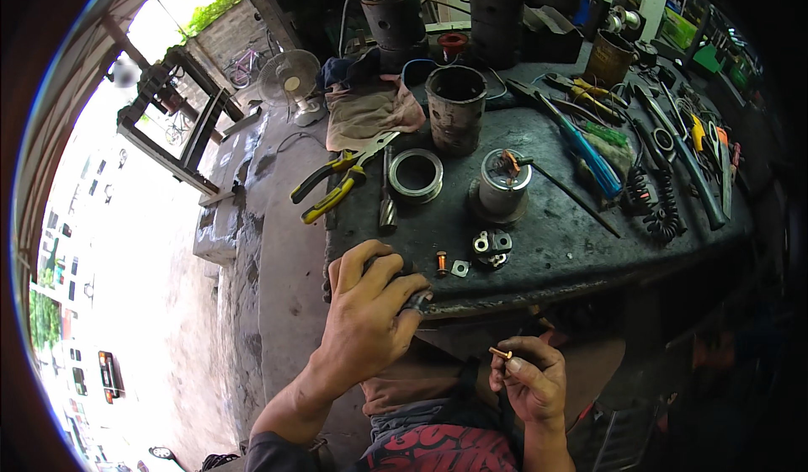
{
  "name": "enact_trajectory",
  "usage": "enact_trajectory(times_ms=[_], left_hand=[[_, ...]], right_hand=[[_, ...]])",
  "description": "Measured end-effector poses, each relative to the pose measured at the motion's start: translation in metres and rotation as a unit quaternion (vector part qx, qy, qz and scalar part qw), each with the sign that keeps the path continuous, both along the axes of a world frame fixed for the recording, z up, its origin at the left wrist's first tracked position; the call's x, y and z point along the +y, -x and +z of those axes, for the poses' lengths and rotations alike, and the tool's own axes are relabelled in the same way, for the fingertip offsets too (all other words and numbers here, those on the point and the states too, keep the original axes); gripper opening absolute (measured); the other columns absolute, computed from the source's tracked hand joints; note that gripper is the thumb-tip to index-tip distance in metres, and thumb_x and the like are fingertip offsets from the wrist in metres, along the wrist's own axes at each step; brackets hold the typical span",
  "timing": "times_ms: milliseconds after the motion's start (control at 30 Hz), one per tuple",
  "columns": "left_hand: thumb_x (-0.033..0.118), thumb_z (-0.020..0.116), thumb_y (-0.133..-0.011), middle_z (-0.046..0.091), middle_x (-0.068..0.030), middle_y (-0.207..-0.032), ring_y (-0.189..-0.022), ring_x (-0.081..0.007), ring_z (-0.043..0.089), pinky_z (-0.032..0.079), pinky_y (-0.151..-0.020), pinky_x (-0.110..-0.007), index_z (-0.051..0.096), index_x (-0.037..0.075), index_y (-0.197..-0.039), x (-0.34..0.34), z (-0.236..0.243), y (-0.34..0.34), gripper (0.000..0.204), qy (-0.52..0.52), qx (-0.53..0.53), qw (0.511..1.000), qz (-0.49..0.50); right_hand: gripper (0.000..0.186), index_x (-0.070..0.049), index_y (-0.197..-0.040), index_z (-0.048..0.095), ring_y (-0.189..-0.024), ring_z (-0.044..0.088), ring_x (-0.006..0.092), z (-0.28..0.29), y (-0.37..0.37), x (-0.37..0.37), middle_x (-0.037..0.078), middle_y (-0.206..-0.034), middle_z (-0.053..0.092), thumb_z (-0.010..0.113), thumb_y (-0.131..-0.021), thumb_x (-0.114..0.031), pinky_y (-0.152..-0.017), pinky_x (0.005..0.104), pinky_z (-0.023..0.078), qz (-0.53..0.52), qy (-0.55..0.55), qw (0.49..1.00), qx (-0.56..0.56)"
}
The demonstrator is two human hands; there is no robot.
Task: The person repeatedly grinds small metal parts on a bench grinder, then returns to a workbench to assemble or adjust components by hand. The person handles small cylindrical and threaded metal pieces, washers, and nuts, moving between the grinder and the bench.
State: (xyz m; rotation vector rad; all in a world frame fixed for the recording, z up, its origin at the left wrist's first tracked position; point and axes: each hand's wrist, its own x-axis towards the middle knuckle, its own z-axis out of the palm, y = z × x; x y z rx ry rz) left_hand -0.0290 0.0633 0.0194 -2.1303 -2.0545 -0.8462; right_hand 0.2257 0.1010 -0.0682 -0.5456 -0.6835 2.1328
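Observation:
My right hand (536, 379), low in front of my body, pinches a small copper-coloured bolt (500, 352) between thumb and fingers. My left hand (370, 304) is curled at the bench's near edge, around a dark object (418, 301) mostly hidden by the fingers. Just beyond it on the dark bench (539, 274) stand another copper-coloured bolt (442, 262) and a small square metal plate (459, 268) with a hole. A cluster of small metal parts (492, 248) with round holes sits to their right. Behind it, a metal cylinder (504, 184) carries copper pieces on top.
A metal ring (416, 176), a drill bit (387, 194) and yellow-black pliers (341, 182) lie left on the bench. A rusty can (456, 110) stands behind, beside a rag (374, 112). Blue-handled pliers (581, 148) and a coiled cord (663, 203) lie right. A fan (290, 85) stands far left.

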Motion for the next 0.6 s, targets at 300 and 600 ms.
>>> enact_trajectory(times_ms=[300,600], left_hand=[[0.0,0.078,-0.07,0.066,-0.0097,-0.103,-0.106,-0.0304,0.059,0.048,-0.09,-0.041,0.074,0.003,-0.097,0.001,0.004,-0.004,0.027,-0.013,-0.197,0.98,0.014],[0.003,0.073,-0.092,0.069,-0.0146,-0.104,-0.099,-0.0173,0.065,0.052,-0.09,-0.03,0.07,-0.006,-0.103,-0.012,0.009,-0.038,0.014,-0.009,-0.55,0.835,-0.012]], right_hand=[[0.021,0.008,-0.11,0.065,-0.082,0.07,0.0232,0.024,0.024,0.006,0.022,-0.1,0.07,0.068,-0.089,0.007,-0.07,0.0338,0.061,-0.018,-0.073,0.997,0.016],[0.026,0.009,-0.109,0.07,-0.097,0.072,0.0258,0.05,0.05,0.016,0.024,-0.107,0.071,0.073,-0.084,0.013,-0.088,0.0338,0.058,-0.028,-0.215,0.975,0.043]])
